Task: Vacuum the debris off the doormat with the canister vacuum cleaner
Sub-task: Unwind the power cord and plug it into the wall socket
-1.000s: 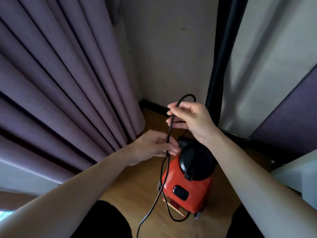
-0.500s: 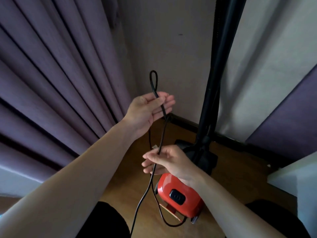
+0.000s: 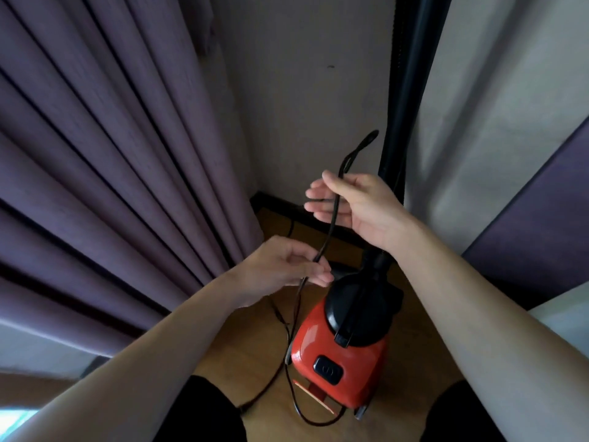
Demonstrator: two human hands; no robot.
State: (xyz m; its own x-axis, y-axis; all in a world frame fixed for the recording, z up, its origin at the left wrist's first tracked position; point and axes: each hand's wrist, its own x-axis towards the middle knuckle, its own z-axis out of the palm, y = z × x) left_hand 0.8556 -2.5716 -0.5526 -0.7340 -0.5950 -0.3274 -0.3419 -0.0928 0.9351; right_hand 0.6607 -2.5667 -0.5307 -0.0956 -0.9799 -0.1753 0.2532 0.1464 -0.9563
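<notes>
A red canister vacuum [image 3: 360, 355] with a black lid stands on the wooden floor below my hands. Its black wand [image 3: 404, 90] rises upright against the wall corner. The black power cord [image 3: 332, 224] runs from the floor up through both hands. My left hand [image 3: 283, 266] pinches the cord low down, just left of the vacuum's lid. My right hand [image 3: 360, 205] is higher, holding the cord under its thumb, with a folded loop of cord sticking up above it. No doormat is in view.
Purple curtains [image 3: 111, 154] hang close on the left. A pale wall corner with a dark skirting board [image 3: 287, 208] lies ahead. A pale curtain [image 3: 494, 106] and a white furniture edge [image 3: 567, 317] stand on the right. Slack cord loops on the floor [image 3: 242, 346] beside the vacuum.
The hands have swapped heights along the cord: my left hand dropped from holding the loop up high to pinching low, and my right hand rose from beside the vacuum to hold the loop.
</notes>
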